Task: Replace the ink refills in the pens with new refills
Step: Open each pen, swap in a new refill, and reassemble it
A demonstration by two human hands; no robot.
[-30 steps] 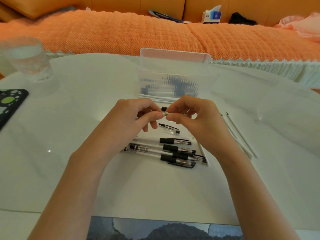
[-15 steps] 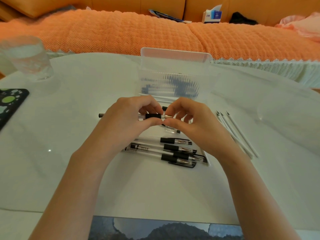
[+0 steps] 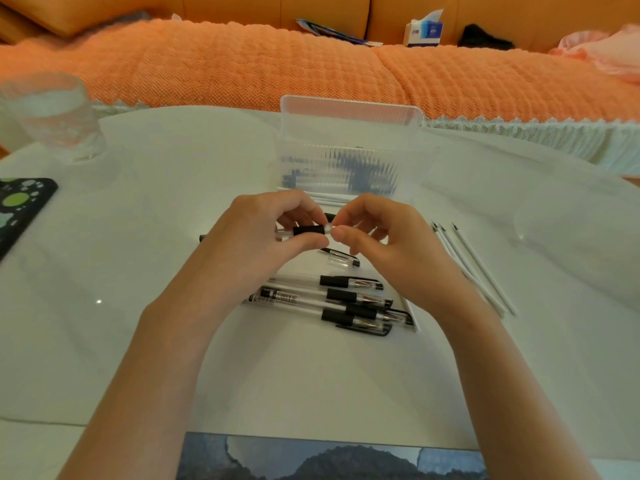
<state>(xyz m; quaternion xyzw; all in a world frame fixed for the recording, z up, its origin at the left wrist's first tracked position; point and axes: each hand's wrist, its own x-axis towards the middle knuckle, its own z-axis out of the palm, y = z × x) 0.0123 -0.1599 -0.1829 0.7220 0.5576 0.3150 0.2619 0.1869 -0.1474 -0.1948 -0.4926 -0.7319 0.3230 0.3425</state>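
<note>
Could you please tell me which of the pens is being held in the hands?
The pen raised between both hands: the left hand grips its barrel and the right hand pinches its tip end. The other pens lie untouched on the table.

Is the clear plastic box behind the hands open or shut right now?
Open. The box has its lid standing upright behind it.

Just in front of the clear box, both hands meet above the white surface. The left hand grips a pen at its black sleeve, and the right hand pinches its tip end. Nearer than the box lie a loose cap and a cluster of pens. White refills lie to the box's right, and a glass stands far to its left.
</note>
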